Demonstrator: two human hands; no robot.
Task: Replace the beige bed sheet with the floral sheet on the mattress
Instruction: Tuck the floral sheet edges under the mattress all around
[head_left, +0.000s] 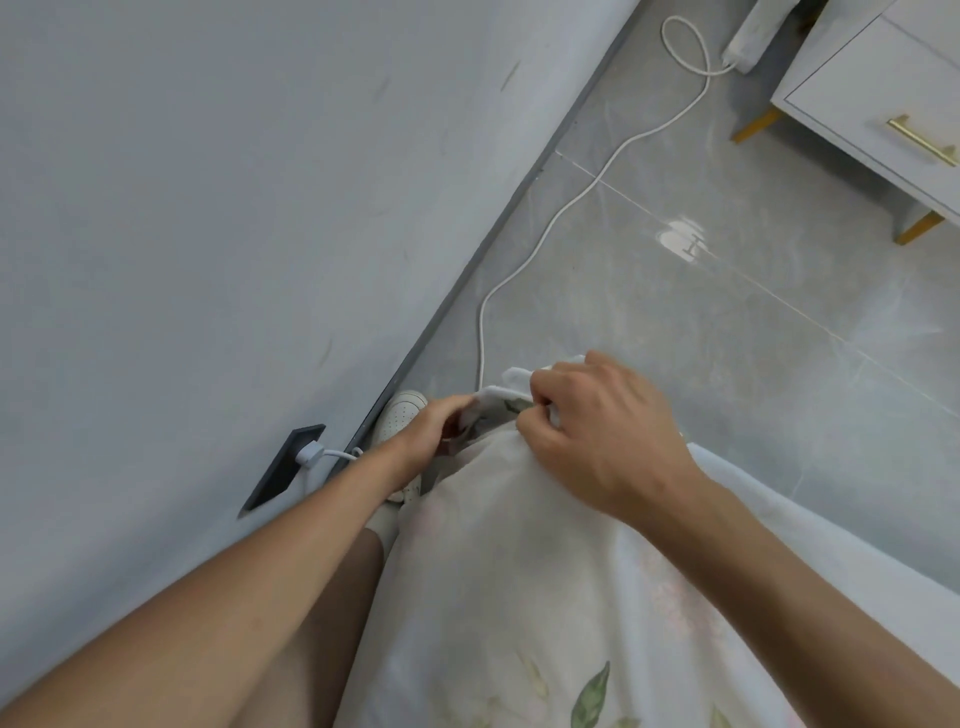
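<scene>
Midway by the look of it: left hand (434, 423) and right hand (597, 431) both pinching the floral sheet (519, 571) at a corner, held over the floor, not yet spread; mattress and beige sheet out of view.

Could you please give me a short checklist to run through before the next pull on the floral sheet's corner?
1. Left hand grips the floral sheet at its corner: ok.
2. Right hand pinches the same edge: ok.
3. White cable on the floor lies close beyond the corner, may snag: not ok.
4. Shoe clear of the hanging sheet: cannot tell.
5. Mattress corner under the sheet: cannot tell, hidden.
6. Beige sheet already off: cannot tell.
</scene>
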